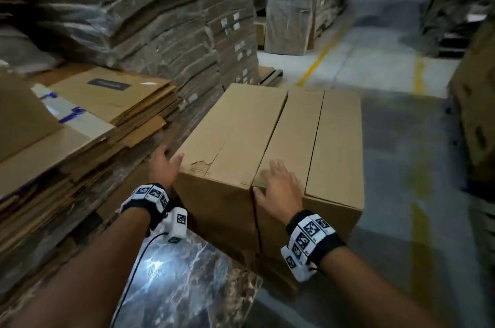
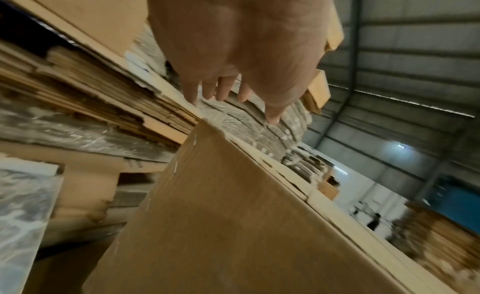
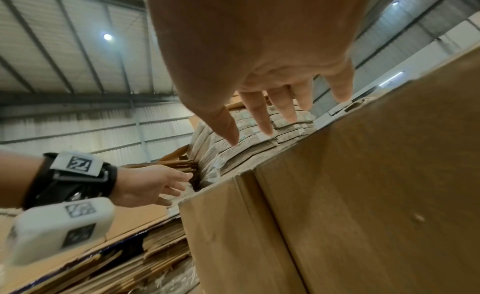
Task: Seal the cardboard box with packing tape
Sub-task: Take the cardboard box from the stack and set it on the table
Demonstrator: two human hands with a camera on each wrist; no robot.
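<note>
While I look down from the head camera, I see the cardboard box (image 1: 270, 145) standing on the floor (image 1: 396, 140), right in front of me. Its top flaps are folded down, and I see no tape on them. My left hand (image 1: 166, 167) is at the near left corner of the box, fingers straight and loose, holding nothing. My right hand (image 1: 280, 188) lies flat on the near edge of the top, fingers spread. Stacks of flat cardboard (image 1: 88, 119) sit to the left.
</note>
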